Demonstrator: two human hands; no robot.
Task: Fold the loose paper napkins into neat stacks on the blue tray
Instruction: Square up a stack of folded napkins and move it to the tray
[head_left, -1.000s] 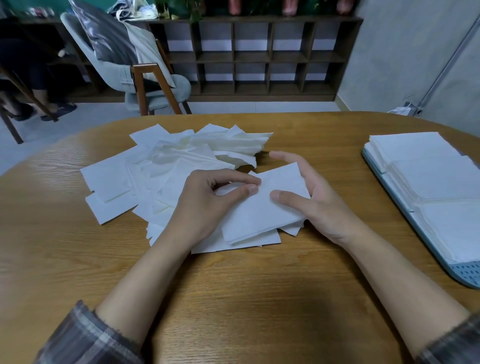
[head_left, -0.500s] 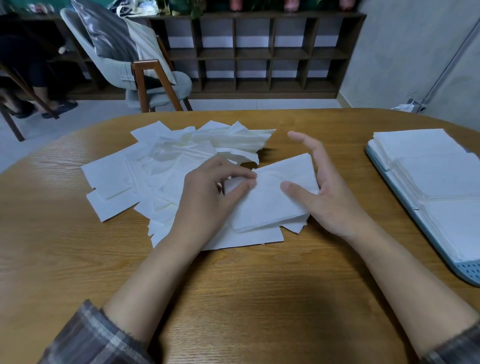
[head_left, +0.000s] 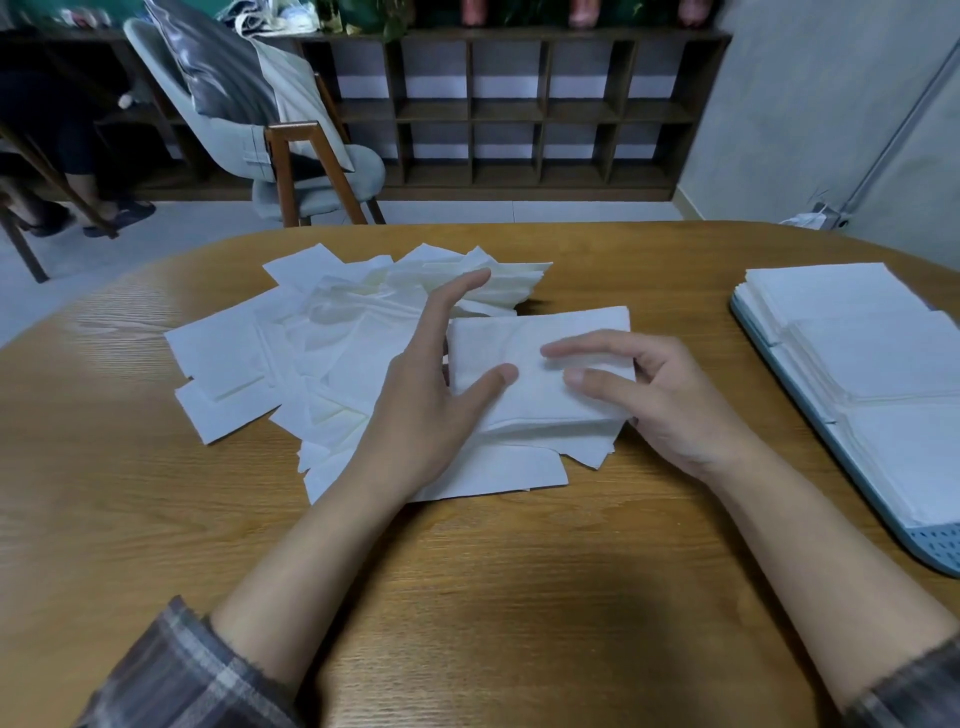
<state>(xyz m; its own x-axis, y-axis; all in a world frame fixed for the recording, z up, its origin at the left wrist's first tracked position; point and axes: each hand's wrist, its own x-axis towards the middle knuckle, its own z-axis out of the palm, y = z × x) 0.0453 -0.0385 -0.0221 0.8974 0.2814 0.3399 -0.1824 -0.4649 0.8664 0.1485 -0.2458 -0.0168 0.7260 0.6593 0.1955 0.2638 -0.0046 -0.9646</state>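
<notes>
Napkin (head_left: 540, 358), folded, lies on the loose pile (head_left: 322, 353) well left of the blue tray (head_left: 930, 545) in the head view. My left hand (head_left: 431, 405) is spread wide, thumb on the sheet. My right hand (head_left: 670, 405) lies flat across it, gripping nothing. I'd press the crease firmly and square the edges before adding it to the tray's stacks (head_left: 883, 353).

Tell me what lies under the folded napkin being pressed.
Loose napkins stick out below the folded napkin. The napkin, left hand and right hand hide the rest.
</notes>
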